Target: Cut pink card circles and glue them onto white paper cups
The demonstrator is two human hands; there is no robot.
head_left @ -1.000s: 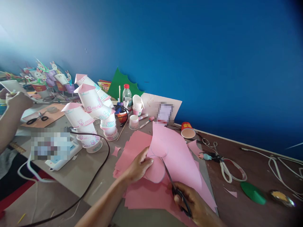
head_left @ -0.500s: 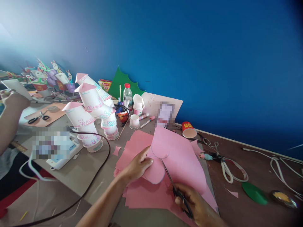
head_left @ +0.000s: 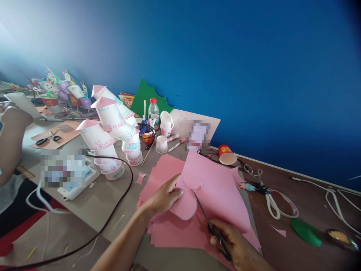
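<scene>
My left hand (head_left: 166, 195) pinches a sheet of pink paper (head_left: 217, 188) by its left side, thumb on top. Outlined circles are drawn on the sheet, and a rounded disc part (head_left: 184, 205) along its lower left is cut partly free. My right hand (head_left: 228, 239) grips black-handled scissors (head_left: 205, 216), their blades pointing up and left into the paper beside the disc. The blades look nearly closed. Beneath lies a stack of pink paper sheets (head_left: 175, 235) on the table.
Stacked paper-cup towers (head_left: 107, 150) with pink cone tops stand left. A white power strip (head_left: 76, 184) and black cable (head_left: 126, 192) lie nearer. Behind are a bottle (head_left: 153, 114) and red cup (head_left: 226, 155); a green disc (head_left: 306, 231) lies right. Another person's arm (head_left: 12, 139) is far left.
The view has shifted slightly, so the whole scene sits a little further right. Both hands keep their hold on the paper and scissors, with little other visible change.
</scene>
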